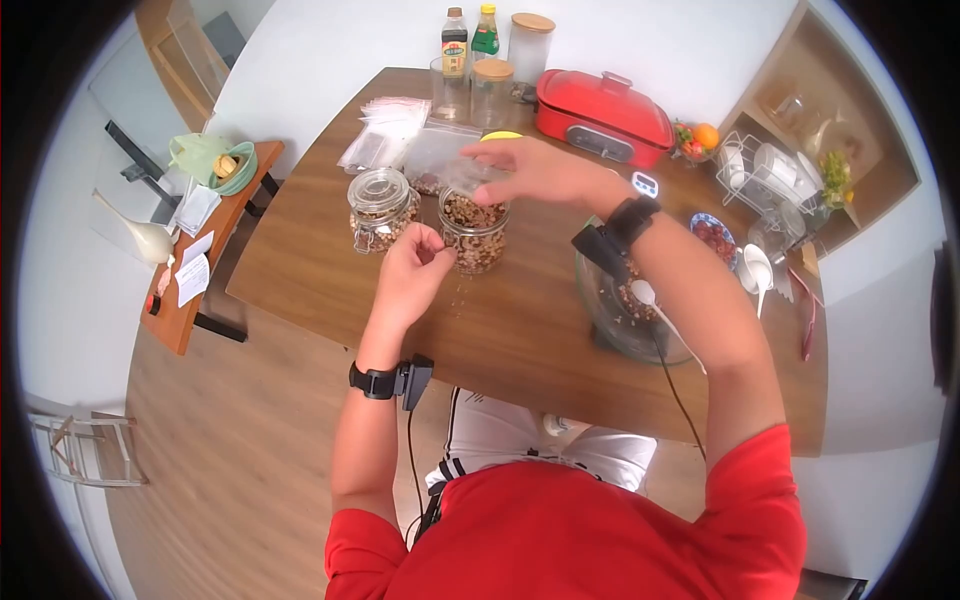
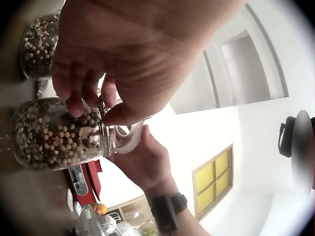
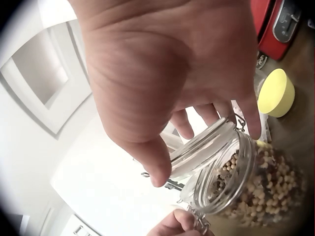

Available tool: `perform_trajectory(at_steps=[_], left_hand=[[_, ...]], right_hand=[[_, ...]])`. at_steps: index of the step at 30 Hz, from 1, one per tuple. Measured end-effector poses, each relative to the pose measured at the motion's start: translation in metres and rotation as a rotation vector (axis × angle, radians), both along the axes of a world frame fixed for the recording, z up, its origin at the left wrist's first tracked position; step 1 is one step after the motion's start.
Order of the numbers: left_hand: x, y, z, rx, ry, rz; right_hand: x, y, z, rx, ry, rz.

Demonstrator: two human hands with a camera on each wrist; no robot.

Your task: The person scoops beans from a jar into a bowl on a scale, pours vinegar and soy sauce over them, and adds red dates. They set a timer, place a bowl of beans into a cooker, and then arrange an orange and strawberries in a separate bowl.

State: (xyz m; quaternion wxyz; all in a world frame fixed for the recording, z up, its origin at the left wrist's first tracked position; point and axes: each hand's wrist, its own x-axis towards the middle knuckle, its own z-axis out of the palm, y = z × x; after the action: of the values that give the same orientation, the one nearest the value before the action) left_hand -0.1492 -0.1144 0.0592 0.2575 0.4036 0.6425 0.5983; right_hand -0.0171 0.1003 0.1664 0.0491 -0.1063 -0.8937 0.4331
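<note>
so, right hand point(image 1: 530, 172) arched — grip clamped on tilted lid point(image 3: 201, 152); left hand point(image 1: 412, 275) pinching wire clasp point(image 3: 200, 219)

Left hand point(image 1: 412, 278): mine, fingers curled, thumb near index.
Right hand point(image 1: 528, 172): mine, thumb and fingers apart.
Right arm point(image 1: 690, 290): elbow bent, my forearm angled inward.

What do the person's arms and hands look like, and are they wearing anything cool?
The left hand and right hand wear no gloves. Each wrist has a black strap with a boxy black gadget, and a thin dark cable hangs by the left one. The short sleeves are bright red.
</note>
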Motion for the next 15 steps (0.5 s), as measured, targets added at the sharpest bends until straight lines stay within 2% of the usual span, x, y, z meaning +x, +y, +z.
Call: perform_trajectory(at_steps=[1, 3, 4, 6, 8, 10, 12, 15], left_hand=[[0.000, 0.000, -0.002, -0.001, -0.018, 0.003], [-0.002, -0.002, -0.002, -0.027, -0.003, -0.019], [-0.003, -0.002, -0.003, -0.055, 0.015, -0.041], [-0.002, 0.000, -0.005, -0.039, 0.026, -0.012], [-0.001, 0.002, -0.006, -0.024, 0.037, 0.016], [0.000, 0.005, -0.006, -0.007, 0.205, 0.088], [0.000, 0.010, -0.009, -0.006, 0.185, 0.068], [0.001, 0.022, -0.014, 0.049, 0.180, 0.057]], right_hand=[[0.001, 0.005, 0.001, 0.002, -0.002, 0.001], [0.006, 0.016, 0.003, -0.477, 0.000, -0.063], [0.007, 0.021, 0.000, -0.476, -0.002, -0.066], [0.008, 0.032, -0.006, -0.795, 0.120, -0.117], [0.010, 0.038, -0.004, -0.815, 0.149, -0.160], [0.013, 0.041, -0.005, -0.835, 0.178, -0.207], [0.014, 0.043, -0.007, -0.803, 0.187, -0.379], [0.014, 0.053, -0.019, -0.804, 0.144, -0.435]])
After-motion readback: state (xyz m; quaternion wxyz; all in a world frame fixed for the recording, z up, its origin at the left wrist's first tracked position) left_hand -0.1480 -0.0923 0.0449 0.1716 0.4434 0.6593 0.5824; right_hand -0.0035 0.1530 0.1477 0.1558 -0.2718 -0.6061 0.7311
